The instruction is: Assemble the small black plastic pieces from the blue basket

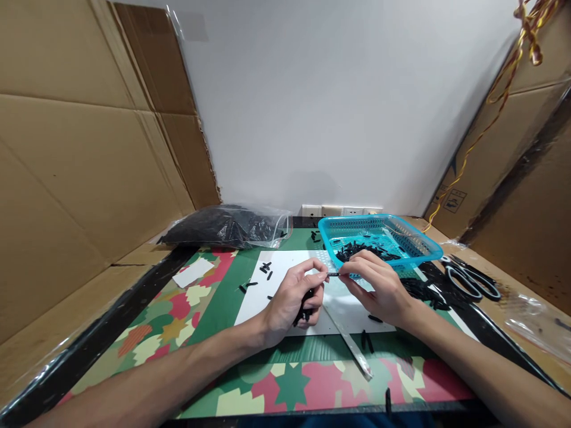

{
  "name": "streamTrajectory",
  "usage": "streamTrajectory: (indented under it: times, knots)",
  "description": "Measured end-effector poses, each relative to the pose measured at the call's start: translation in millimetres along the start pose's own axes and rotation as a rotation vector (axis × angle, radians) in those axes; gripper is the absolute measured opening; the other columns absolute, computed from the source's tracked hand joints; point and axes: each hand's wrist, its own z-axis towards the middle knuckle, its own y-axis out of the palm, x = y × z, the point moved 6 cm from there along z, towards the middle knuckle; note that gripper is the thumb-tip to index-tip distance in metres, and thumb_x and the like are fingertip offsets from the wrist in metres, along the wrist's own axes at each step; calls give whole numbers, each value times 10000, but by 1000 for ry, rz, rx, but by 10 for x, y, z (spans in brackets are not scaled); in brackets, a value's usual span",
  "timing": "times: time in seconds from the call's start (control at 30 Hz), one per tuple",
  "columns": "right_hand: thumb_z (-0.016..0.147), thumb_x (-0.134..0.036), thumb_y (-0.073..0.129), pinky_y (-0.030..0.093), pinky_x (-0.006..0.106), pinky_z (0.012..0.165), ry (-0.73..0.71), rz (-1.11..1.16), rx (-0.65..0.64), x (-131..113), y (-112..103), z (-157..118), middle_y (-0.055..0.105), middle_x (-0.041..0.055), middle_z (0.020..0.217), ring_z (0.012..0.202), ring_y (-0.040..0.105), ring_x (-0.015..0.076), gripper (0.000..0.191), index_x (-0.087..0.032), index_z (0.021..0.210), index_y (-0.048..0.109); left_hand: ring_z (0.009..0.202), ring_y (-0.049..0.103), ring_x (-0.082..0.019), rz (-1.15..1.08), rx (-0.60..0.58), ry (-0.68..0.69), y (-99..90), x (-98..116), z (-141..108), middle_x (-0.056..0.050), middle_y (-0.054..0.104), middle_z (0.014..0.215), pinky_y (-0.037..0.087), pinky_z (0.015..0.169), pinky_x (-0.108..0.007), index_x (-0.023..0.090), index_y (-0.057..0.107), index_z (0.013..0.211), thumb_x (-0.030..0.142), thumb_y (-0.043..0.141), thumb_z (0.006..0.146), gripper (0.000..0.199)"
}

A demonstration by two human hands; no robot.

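Observation:
Between the fingertips of both hands is a small thin black stick-like piece (333, 274), too small to name more exactly. My left hand (297, 291) pinches one end of it, and its curled lower fingers also clasp a bunch of black pieces (304, 308). My right hand (377, 285) pinches the other end with thumb and forefinger. Both hands are over a white sheet (254, 297). Several similar black pieces (266, 267) lie loose on the sheet. Just behind my right hand is a blue plastic basket (435, 248) with a heap of black pieces (363, 251) in it.
A clear bag of black material (223, 227) lies at back left. A flat metallic strip (350, 345) rests before my hands. Scissors (470, 279) and a dark bundle (423, 291) are at right. Cardboard walls (89, 148) flank the table; a twisted yellow-red cord (484, 128) hangs at right.

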Motion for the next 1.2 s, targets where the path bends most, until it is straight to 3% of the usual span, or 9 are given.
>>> streamTrajectory:
  times: [1.2]
  knots:
    - [944,-43,581,509,325,707,-19,26,-2,-2,-18,-9,650,61,863,800,557,189,197,-191,1073,591,329,243,-44,23,10,31,11,1,12,134,350,485,216,318,-127,241,453,976,449,544,959,228]
